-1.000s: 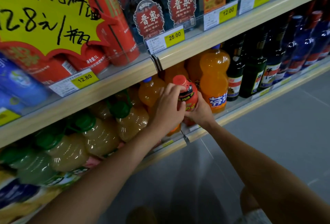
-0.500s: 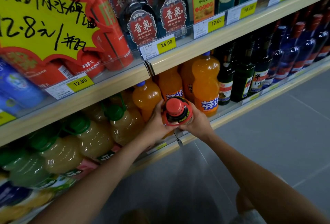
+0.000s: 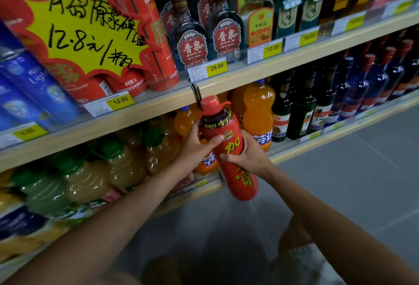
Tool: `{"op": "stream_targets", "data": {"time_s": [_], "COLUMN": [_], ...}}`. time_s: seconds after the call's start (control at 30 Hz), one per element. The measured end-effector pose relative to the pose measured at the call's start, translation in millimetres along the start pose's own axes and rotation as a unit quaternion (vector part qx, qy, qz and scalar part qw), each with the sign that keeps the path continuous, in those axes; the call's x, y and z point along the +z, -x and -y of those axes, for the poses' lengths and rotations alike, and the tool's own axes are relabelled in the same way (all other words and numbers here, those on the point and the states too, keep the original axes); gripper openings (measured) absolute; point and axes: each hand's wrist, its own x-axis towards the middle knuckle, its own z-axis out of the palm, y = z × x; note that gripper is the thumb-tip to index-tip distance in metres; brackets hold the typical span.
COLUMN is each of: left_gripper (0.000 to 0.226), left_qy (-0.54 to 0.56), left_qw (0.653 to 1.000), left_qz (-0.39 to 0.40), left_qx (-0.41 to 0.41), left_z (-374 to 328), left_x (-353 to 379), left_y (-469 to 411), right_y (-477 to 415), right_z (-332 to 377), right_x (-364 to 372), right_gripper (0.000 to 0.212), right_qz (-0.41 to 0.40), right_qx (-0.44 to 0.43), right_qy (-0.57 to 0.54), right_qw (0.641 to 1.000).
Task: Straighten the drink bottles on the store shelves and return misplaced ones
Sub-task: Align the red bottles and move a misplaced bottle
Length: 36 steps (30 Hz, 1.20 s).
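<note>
Both forearms bare from wrist to frame edge; no sleeve cuff in view on either arm. Left hand (image 3: pixel 195 148): bare, no glove, no ring or watch seen on the visible fingers or wrist. Right hand (image 3: pixel 247 155): likewise bare, wrist plain, nails short. Low in frame, a bent bare knee (image 3: pixel 292 234) with a pale, light-grey hem (image 3: pixel 297 259) just beneath it, probably shorts, though the fabric is blurred and dim. A rounded dark shape (image 3: pixel 162 271) at the bottom edge, too murky to identify.
</note>
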Motion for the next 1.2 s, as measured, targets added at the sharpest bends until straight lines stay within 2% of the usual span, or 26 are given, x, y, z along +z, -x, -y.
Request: {"op": "stream_targets", "data": {"time_s": [0.13,0.23,0.33,0.43,0.53,0.67,0.77,0.9,1.07,1.2], "left_gripper": [0.067,0.063,0.051,0.057,0.057,0.046,0.061,0.079,0.064,0.068], "left_qy": [0.067,0.136,0.171,0.177,0.173,0.193,0.187,0.177,0.184,0.191], "left_qw": [0.996,0.981,0.968,0.959,0.955,0.942,0.933,0.918,0.902,0.887], "left_qz": [-0.025,-0.03,-0.09,-0.145,-0.156,-0.149,-0.145,-0.123,-0.107,-0.11], "left_qx": [-0.054,-0.132,-0.16,-0.168,-0.184,-0.23,-0.271,-0.332,-0.376,-0.405], "left_z": [3,15,27,33,42,57,70,75,72,63], "left_x": [8,18,25,27,26,30,33,41,50,55], "left_y": [17,36,52,58,62,61,54,41,36,43], "right_y": [10,22,32,43,59,79,85,83,89,100], "right_z": [11,9,4,2,-7,-27,-41,-53,-49,-34], "right_x": [-5,1,9,17,29,37,39,36,24,17], "right_gripper": [0.064,0.064,0.062,0.06,0.071,0.079,0.089,0.075,0.069,0.065], "right_qz": [0.059,0.107,0.141,0.168,0.154,0.16,0.171,0.129,0.12,0.115], "right_qx": [0.021,0.044,0.082,0.106,0.158,0.205,0.226,0.256,0.302,0.336], "right_qy": [0.005,0.023,0.014,-0.01,-0.055,-0.071,-0.048,-0.028,-0.029,-0.016], "right_qw": [0.998,0.993,0.986,0.98,0.974,0.963,0.958,0.957,0.945,0.935]}}
